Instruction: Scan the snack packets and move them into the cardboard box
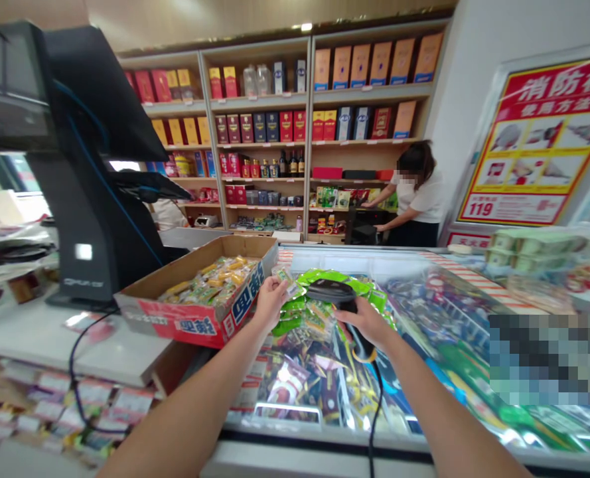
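My right hand (367, 322) is wrapped round the handle of a black barcode scanner (330, 289), its cable hanging down toward me. Between the fingers of my left hand (271, 300) is a small clear snack packet (285, 279), close to the scanner's head. Beneath both hands, bright green snack packets (291, 322) lie on the glass top of a freezer, partly covered by the scanner. Left of my left hand stands an open cardboard box (175, 322) holding many small yellow wrapped snacks (215, 282).
A dark checkout screen (100, 99) stands on the white counter (30, 338) at left. The freezer (275, 418) holds many wrapped ice creams. Egg cartons (528, 249) sit at right. A person (417, 192) stands by the far shelves (259, 146) of boxed goods.
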A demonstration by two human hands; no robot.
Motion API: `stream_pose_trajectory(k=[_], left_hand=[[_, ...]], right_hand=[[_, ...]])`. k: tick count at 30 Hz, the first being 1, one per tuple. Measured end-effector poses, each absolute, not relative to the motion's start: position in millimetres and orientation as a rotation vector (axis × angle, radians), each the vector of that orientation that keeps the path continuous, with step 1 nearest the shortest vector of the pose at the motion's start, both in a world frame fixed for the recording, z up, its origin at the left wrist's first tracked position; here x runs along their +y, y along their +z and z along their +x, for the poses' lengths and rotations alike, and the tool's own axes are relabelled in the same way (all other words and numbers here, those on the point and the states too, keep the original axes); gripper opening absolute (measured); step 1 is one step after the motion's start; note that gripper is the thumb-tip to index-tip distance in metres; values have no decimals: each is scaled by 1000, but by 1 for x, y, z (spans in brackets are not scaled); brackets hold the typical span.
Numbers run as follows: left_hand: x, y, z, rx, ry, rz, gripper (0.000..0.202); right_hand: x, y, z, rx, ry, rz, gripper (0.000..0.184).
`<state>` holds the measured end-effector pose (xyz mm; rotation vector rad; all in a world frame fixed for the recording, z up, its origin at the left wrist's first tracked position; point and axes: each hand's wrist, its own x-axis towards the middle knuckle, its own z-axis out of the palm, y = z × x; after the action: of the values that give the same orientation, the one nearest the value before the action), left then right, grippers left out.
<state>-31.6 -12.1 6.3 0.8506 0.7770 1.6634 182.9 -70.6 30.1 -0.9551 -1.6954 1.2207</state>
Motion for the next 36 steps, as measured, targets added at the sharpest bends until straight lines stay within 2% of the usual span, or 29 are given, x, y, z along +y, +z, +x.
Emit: stream_pose_trajectory(k=[6,15,25,30,33,36], left_hand=[[-18,3,-34,759,1671,878,56],[-23,6,-22,767,1612,889,50],[-23,3,-24,757,1584,923,49],[-21,2,-25,920,1638,1113,29],[-19,2,-24,1066,1667,1295,16],[-17,2,-20,1169,1615,1391,16]], right_hand=[[-72,28,179,-1838,1183,-997,33],[-76,30,177,-1780,1191,-981,39],[-70,22,178,-1718,1201,-947,35],[-67,20,178,-1531,1172,-934,25],[-66,22,179,-1352,1154,-943,28],[-65,24,181,-1240,1119,-924,31]])
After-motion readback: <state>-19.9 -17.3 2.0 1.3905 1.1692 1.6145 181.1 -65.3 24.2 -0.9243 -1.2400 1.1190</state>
